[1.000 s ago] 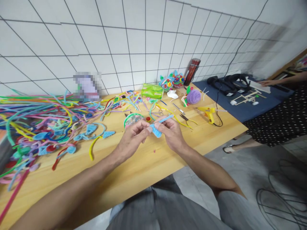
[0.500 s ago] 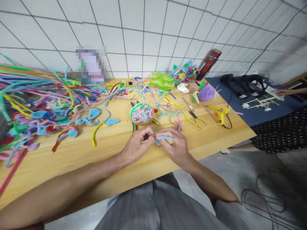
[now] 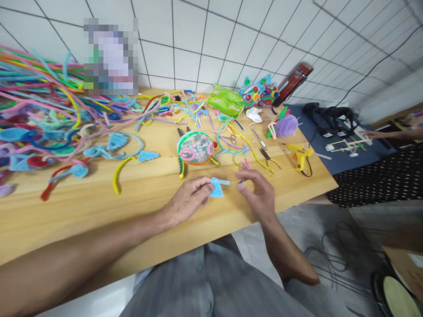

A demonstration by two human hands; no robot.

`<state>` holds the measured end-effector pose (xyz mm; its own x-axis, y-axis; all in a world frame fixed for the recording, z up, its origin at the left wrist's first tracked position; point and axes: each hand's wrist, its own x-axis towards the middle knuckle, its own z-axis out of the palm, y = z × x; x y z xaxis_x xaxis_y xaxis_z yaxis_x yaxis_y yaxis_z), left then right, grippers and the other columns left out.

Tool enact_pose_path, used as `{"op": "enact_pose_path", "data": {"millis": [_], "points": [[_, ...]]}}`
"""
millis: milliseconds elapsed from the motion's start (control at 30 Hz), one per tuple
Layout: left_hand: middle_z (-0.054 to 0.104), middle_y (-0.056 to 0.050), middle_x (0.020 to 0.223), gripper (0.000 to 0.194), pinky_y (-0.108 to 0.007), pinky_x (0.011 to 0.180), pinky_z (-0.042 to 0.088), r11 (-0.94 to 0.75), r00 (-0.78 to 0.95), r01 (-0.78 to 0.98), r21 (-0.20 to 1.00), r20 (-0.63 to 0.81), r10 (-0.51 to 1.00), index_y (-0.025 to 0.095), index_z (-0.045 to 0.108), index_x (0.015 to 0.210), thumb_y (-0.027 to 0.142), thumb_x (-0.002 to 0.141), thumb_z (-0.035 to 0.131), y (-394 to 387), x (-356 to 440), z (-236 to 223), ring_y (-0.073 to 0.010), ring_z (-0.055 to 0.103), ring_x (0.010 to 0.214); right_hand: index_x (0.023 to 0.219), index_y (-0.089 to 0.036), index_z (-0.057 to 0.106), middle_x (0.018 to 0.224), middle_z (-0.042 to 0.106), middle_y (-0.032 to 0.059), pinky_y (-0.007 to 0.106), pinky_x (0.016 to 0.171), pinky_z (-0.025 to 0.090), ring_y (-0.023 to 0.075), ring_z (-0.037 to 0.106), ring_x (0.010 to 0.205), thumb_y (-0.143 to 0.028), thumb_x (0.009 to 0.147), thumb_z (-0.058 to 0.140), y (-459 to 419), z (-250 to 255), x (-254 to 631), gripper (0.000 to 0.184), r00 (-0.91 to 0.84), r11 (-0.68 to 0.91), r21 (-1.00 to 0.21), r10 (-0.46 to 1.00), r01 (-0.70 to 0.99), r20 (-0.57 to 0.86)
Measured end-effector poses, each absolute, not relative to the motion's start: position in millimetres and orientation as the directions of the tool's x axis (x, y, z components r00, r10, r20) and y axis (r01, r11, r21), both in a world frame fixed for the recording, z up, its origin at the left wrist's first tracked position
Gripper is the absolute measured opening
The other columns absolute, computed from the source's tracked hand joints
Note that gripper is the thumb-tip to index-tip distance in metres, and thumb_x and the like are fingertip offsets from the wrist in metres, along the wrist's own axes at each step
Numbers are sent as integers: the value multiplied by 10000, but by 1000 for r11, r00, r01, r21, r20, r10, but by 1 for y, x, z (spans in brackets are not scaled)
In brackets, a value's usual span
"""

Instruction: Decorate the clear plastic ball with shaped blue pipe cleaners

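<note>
Pinched in my left hand (image 3: 191, 198) is a light blue folded pipe cleaner piece (image 3: 217, 190), ridged and roughly triangular, with a short straight end sticking out to the right. My right hand (image 3: 259, 193) is apart from it, thumb and fingers spread with a gap between them; a small dark blue spot shows near the fingertips. Beyond my hands stands a round decorated craft (image 3: 195, 149) with a green and orange rim and pink rings. A similar blue ridged triangle (image 3: 147, 156) lies left of it, near a curved yellow pipe cleaner (image 3: 119, 175).
Pipe cleaners (image 3: 39, 101) heap up on the left. A green packet (image 3: 225, 101), pliers (image 3: 269, 159), a yellow glue gun (image 3: 300, 156), a purple yarn ball (image 3: 287, 126) and a red flask (image 3: 293, 83) sit to the right. Another person's hand (image 3: 370, 134) rests by a wooden frame (image 3: 350, 145).
My right hand has let go of the blue pipe cleaner piece and drawn off to the right, its fingers parting. My left hand keeps the piece. The camera view has shifted.
</note>
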<state>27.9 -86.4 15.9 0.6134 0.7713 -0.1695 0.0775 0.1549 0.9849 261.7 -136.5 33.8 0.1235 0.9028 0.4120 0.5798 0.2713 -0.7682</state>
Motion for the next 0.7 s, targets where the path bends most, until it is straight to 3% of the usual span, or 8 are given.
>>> {"op": "enact_pose_path", "data": {"millis": [133, 267, 433, 567, 700], "points": [[666, 8, 741, 310, -253, 566, 448, 178, 621, 78, 981, -188, 761, 212, 566, 909, 488, 1031, 494, -89, 27, 16, -123, 568, 568, 1045, -222, 777, 1039, 787, 105, 442, 867, 576, 264, 718, 942, -464, 902, 734, -129, 28, 354, 285, 418, -21, -603, 740, 797, 526], [518, 63, 639, 281, -231, 510, 389, 182, 636, 84, 980, -193, 747, 210, 569, 913, 486, 964, 589, -88, 29, 16, -105, 475, 524, 1098, -157, 753, 1107, 777, 184, 510, 917, 573, 310, 703, 994, -571, 868, 679, -111, 6, 431, 479, 448, -254, -419, 762, 871, 468], [458, 77, 611, 333, -219, 468, 330, 271, 604, 35, 962, -236, 761, 204, 581, 842, 520, 880, 678, -84, 32, 15, -85, 414, 490, 1227, -139, 731, 1203, 754, 228, 557, 1086, 500, 346, 663, 1169, -560, 972, 556, -99, -19, 449, 522, 235, -168, -212, 906, 963, 352], [453, 83, 574, 360, -210, 466, 326, 297, 581, 18, 955, -252, 774, 207, 553, 797, 527, 867, 703, -84, 32, 18, -79, 411, 476, 1320, -94, 697, 1201, 727, 260, 565, 1083, 493, 380, 637, 1179, -470, 971, 555, -100, -21, 447, 532, 115, -95, -76, 938, 993, 328], [640, 34, 664, 359, -226, 508, 439, 316, 586, -13, 949, -249, 771, 207, 545, 862, 532, 900, 695, -86, 32, 16, -101, 548, 520, 1329, -77, 682, 1176, 692, 265, 562, 1044, 499, 390, 621, 1154, -421, 949, 543, -103, -18, 449, 531, 127, -122, -36, 940, 992, 315]]}}
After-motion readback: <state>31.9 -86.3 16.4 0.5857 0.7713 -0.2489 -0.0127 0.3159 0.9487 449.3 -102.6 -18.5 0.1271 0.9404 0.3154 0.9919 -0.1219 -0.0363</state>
